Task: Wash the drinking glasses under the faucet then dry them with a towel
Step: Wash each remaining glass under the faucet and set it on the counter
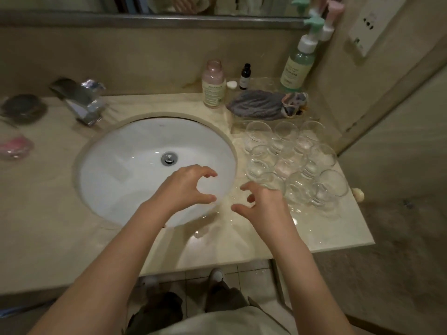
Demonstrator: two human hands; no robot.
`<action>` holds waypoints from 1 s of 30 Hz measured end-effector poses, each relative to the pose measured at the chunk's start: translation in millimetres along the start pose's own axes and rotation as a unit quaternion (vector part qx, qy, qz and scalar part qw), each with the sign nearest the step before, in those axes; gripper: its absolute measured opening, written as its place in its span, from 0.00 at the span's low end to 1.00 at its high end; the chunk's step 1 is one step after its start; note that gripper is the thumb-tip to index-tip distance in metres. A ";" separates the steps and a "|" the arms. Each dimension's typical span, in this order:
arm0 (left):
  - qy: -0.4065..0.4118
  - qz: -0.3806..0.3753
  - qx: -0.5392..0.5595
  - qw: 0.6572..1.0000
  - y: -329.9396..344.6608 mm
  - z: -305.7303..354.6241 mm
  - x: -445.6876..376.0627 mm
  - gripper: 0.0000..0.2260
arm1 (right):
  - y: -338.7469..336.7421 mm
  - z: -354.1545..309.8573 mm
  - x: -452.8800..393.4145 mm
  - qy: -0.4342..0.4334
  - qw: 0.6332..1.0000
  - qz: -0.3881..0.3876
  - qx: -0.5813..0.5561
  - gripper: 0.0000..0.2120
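We see a beige marble counter [48, 213] with a white sink [116, 170] set in it. On its right side stand clustered drinking glasses [292, 163], bottles [214, 84] and a grey towel [258, 103].

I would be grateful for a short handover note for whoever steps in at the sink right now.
Left hand: fingers loosely curled over the sink basin, holding nothing.
Right hand: loosely curled above the counter, beside the glasses, holding nothing.
Drinking glasses: clustered on the counter to the right of the basin.
Faucet: back left; no water visibly running.
Grey cloth: behind the glasses, possibly the towel.
Done: nothing visibly.
Left: wash each glass, then dry.
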State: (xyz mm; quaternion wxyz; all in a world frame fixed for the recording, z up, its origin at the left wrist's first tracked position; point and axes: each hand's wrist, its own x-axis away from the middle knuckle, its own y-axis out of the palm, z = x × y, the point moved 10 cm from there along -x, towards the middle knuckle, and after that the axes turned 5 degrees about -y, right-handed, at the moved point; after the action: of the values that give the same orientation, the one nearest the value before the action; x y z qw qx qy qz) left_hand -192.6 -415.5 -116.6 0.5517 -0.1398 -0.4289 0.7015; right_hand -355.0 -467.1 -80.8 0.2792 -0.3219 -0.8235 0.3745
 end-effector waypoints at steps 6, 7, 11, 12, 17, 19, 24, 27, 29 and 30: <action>-0.076 0.078 0.028 0.994 -84.5 -103.2 46.3 0.24 | 62.3 -106.0 -33.7 -0.074 0.996 -0.057 0.013 0.23; -0.091 0.092 0.033 0.991 -99.2 -123.8 57.6 0.24 | 75.5 -126.4 -38.9 -0.083 0.994 -0.068 0.012 0.22; -0.145 0.141 0.066 0.977 -153.0 -209.5 106.5 0.23 | 133.3 -217.0 -58.7 -0.121 0.987 -0.101 -0.022 0.22; -0.155 0.153 0.073 0.973 -165.0 -229.6 117.3 0.24 | 147.5 -239.5 -63.7 -0.131 0.985 -0.109 -0.031 0.21; -0.205 0.224 0.104 0.947 -230.8 -325.5 163.8 0.27 | 215.0 -346.3 -92.0 -0.182 0.973 -0.133 -0.043 0.21; -0.222 0.257 0.126 0.932 -253.7 -360.3 179.7 0.26 | 238.1 -378.8 -101.2 -0.194 0.970 -0.140 -0.040 0.21; -0.248 0.314 0.151 0.904 -291.9 -423.4 197.0 0.27 | 282.5 -433.7 -120.6 -0.208 0.966 -0.154 -0.025 0.22; -0.273 0.314 0.157 0.896 -297.4 -454.6 192.3 0.34 | 299.4 -451.5 -130.6 -0.205 0.966 -0.157 -0.028 0.23; -0.281 0.297 0.181 0.895 -293.2 -469.5 183.1 0.39 | 309.1 -459.1 -136.1 -0.207 0.965 -0.160 -0.029 0.23; -0.283 0.286 0.201 0.893 -289.5 -475.9 177.7 0.41 | 314.3 -461.7 -138.8 -0.208 0.964 -0.163 -0.025 0.23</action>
State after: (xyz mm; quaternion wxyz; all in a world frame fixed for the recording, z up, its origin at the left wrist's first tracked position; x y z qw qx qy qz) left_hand 252.8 -36.9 -130.7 0.1983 0.0620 -0.3583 0.9102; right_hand 157.9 -206.9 -101.4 0.1505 -0.1053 -0.9138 0.3622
